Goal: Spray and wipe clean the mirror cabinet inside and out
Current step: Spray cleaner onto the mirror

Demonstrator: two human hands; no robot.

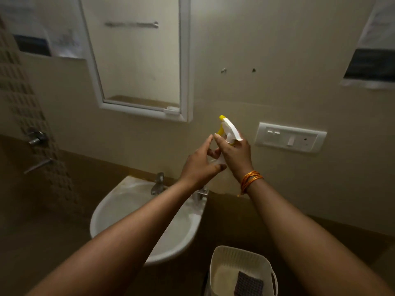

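A white plastic spray bottle with a yellow nozzle (228, 131) is gripped at the neck by the right hand (235, 157), while the left hand (201, 165), fingers loosely spread, steadies its body, probably readying the trigger. The white-framed mirror cabinet (139, 60), door closed, is seen up and left of both hands.

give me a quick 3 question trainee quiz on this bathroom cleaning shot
1. True or false: the mirror cabinet door is shut.
2. Which hand, by its grip, holds the neck of the spray bottle? A) left hand B) right hand
3. Fill in: the dark cloth lies in the white ____ below the sink.

Key
1. True
2. B; the left hand only touches the bottle lower down.
3. basket
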